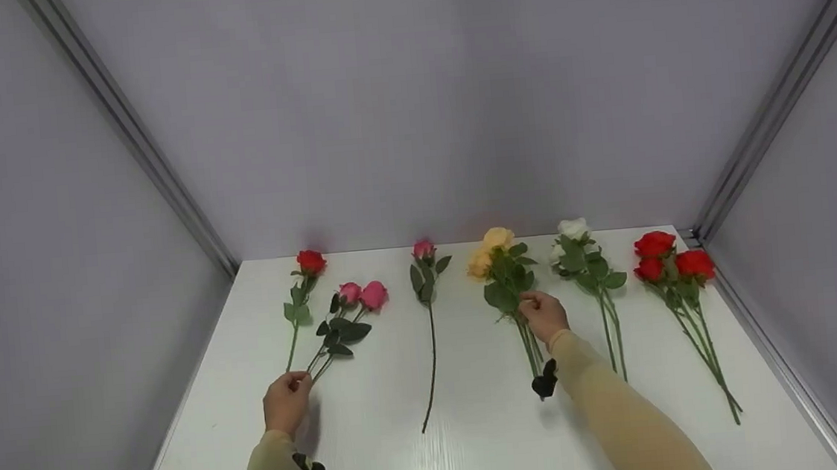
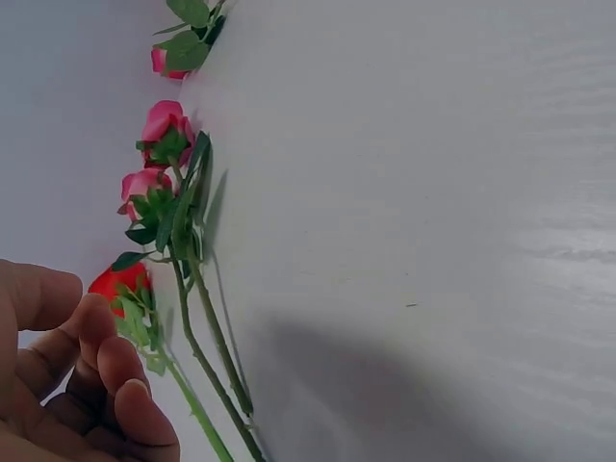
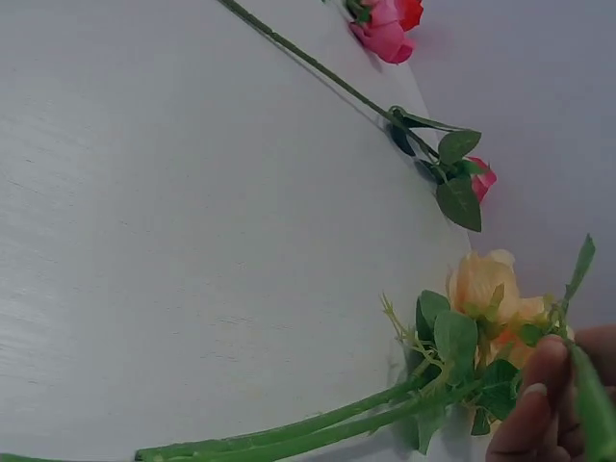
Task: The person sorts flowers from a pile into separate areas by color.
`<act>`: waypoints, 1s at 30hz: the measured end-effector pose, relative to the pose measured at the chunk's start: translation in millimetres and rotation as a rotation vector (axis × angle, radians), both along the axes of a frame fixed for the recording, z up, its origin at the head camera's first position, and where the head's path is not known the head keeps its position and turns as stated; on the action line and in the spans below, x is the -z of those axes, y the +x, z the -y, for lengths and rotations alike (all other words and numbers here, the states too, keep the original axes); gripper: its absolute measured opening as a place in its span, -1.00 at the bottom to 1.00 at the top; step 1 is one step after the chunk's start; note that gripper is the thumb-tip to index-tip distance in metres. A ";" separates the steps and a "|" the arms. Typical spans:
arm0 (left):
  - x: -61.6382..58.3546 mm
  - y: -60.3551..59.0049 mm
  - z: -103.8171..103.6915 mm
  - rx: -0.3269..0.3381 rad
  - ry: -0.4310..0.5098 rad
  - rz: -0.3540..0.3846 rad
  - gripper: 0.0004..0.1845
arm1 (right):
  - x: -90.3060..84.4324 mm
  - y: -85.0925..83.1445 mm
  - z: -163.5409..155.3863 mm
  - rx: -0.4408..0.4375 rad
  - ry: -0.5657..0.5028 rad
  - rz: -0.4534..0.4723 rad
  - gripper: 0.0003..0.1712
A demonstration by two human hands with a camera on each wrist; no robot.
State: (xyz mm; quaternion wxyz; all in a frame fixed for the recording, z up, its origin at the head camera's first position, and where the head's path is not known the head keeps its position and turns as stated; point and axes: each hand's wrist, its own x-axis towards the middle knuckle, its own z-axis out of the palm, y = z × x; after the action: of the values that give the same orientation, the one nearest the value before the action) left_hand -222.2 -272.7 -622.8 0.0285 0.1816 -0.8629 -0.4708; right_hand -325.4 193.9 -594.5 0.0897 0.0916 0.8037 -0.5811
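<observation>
My right hand (image 1: pixel 544 316) pinches the green stem of a yellow rose between thumb and fingers. Beside that stem, other green stems and leaves of the yellow roses (image 1: pixel 496 240) spread over the white table; in the right wrist view, the pinched stem (image 3: pixel 592 404) passes close to the camera. My left hand (image 1: pixel 287 404) hovers near the lower stems of two pink roses (image 1: pixel 373 296) and a single red rose (image 1: pixel 311 263). In the left wrist view its fingers (image 2: pixel 120 371) are loosely bent with nothing between them, and the stems run past beside them.
One pink rose (image 1: pixel 423 249) with a long stem lies mid-table. White roses (image 1: pixel 574 229) lie right of the yellow ones, and three red roses (image 1: pixel 694 264) near the right edge. Grey walls with metal rails (image 1: pixel 745 119) enclose the white table (image 1: pixel 374 433).
</observation>
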 end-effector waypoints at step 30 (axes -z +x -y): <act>45.3 -11.1 22.7 0.051 -0.379 0.039 -0.73 | 46.0 19.9 -6.8 -0.029 0.247 0.086 -0.54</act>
State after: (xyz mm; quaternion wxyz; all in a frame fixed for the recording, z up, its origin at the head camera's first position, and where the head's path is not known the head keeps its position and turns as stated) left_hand -233.3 -295.4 -668.1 0.0333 0.1602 -0.9408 -0.2969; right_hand -305.5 200.8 -640.5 0.1207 0.1151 0.8656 -0.4721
